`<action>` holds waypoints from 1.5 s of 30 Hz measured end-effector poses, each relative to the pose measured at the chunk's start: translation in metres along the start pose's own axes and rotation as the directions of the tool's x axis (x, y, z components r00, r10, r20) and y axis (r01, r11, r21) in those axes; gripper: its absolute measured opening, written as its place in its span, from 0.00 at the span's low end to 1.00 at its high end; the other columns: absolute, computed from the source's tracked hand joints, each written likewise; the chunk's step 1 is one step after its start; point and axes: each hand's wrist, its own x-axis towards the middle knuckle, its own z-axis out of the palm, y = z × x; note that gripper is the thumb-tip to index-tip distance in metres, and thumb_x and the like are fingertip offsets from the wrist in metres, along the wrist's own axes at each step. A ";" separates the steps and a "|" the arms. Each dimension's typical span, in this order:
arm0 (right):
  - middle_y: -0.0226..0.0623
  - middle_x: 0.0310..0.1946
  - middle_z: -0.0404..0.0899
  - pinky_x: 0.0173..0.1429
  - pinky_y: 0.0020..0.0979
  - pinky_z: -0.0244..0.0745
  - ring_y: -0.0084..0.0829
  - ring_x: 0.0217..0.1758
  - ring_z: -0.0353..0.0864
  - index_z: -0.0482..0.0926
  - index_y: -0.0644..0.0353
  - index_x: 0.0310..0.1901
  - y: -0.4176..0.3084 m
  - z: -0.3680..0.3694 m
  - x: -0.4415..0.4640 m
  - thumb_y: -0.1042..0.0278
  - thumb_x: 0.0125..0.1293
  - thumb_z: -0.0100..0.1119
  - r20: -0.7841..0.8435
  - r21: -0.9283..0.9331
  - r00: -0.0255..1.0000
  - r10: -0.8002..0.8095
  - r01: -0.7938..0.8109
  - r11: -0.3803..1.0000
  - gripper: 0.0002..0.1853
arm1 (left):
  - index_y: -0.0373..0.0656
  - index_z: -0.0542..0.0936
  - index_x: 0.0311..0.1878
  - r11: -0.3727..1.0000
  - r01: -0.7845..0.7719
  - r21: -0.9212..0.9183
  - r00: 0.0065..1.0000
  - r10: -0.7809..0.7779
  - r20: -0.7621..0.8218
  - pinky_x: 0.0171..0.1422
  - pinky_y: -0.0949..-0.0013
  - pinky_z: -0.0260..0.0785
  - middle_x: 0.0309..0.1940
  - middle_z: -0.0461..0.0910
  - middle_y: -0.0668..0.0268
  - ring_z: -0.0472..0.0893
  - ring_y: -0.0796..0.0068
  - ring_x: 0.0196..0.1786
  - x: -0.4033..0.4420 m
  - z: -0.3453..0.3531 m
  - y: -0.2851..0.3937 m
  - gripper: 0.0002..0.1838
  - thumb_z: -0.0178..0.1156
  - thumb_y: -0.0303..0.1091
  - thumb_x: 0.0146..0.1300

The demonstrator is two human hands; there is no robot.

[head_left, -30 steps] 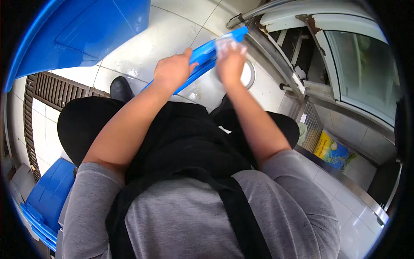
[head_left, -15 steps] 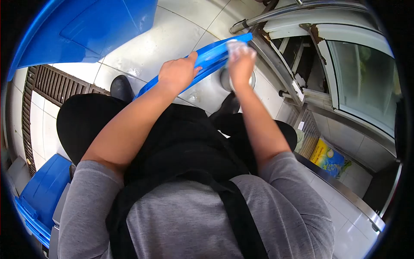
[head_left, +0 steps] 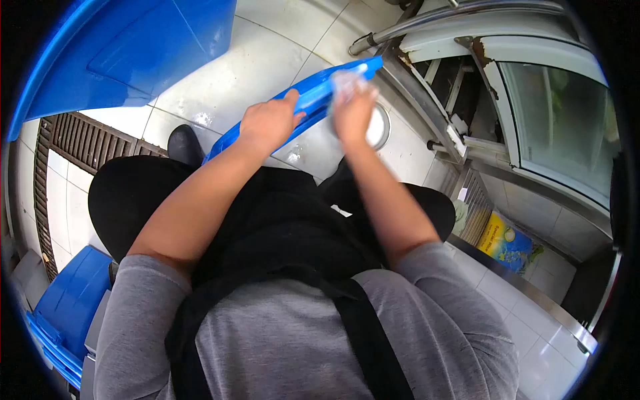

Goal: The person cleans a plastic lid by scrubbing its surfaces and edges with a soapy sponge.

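A long blue plastic piece slants across the space above my knees, rising to the right. My left hand is wrapped round its near edge at about the middle, thumb on top. Closed on a whitish cloth, my right hand presses it against the piece close to its right end. The cloth and the fingertips are slightly blurred. Behind my right hand a round whitish container stands on the floor, partly hidden.
A big blue bin fills the upper left. Below it runs a brown floor grate. Blue lids lie at lower left. At right stand a glass-fronted cabinet with rusty edges and a yellow-blue bag on a low shelf.
My right hand and the cloth moved right along the blue piece, then back left. The piece shifted slightly with my left hand, which kept its hold.
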 end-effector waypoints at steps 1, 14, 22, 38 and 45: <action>0.36 0.45 0.83 0.62 0.44 0.69 0.43 0.55 0.77 0.85 0.54 0.44 -0.019 -0.002 -0.010 0.71 0.63 0.57 0.024 0.148 0.992 -0.122 0.117 0.982 0.10 | 0.44 0.69 0.55 1.000 0.001 0.010 1.000 -0.001 -0.005 0.47 0.49 0.76 0.34 0.84 0.49 0.85 0.47 0.40 0.000 0.001 -0.001 0.21 0.55 0.50 0.70; 0.41 0.46 0.83 0.64 0.45 0.68 0.41 0.55 0.79 0.86 0.56 0.47 -0.042 -0.010 -0.043 0.75 0.58 0.58 0.118 0.287 0.993 -0.019 -0.016 0.958 0.15 | 0.45 0.69 0.56 0.998 0.054 -0.025 0.999 -0.054 0.000 0.47 0.48 0.76 0.36 0.84 0.49 0.85 0.47 0.41 0.006 -0.004 -0.013 0.22 0.56 0.51 0.69; 0.43 0.50 0.83 0.64 0.42 0.68 0.48 0.54 0.77 0.85 0.58 0.49 0.028 -0.018 -0.013 0.76 0.58 0.60 0.048 0.221 0.947 0.317 -0.319 0.922 0.16 | 0.43 0.68 0.53 0.997 -0.081 0.002 0.995 0.081 0.059 0.48 0.48 0.76 0.35 0.84 0.51 0.85 0.49 0.42 -0.006 0.007 -0.004 0.22 0.59 0.49 0.67; 0.32 0.42 0.86 0.60 0.44 0.69 0.36 0.52 0.80 0.86 0.50 0.43 -0.047 -0.016 -0.014 0.71 0.60 0.57 0.042 0.191 0.992 -0.122 0.112 0.975 0.12 | 0.42 0.68 0.52 1.000 0.000 -0.003 0.998 0.001 0.070 0.50 0.50 0.76 0.39 0.84 0.49 0.84 0.47 0.45 0.000 -0.015 -0.009 0.30 0.72 0.46 0.54; 0.29 0.42 0.84 0.57 0.45 0.71 0.38 0.52 0.78 0.86 0.48 0.41 -0.004 -0.006 0.009 0.69 0.59 0.57 0.046 0.097 0.998 0.045 -0.049 0.994 0.11 | 0.41 0.68 0.52 0.999 0.051 0.007 0.992 -0.052 0.113 0.52 0.51 0.76 0.40 0.84 0.48 0.84 0.48 0.47 -0.004 -0.018 -0.007 0.28 0.71 0.44 0.56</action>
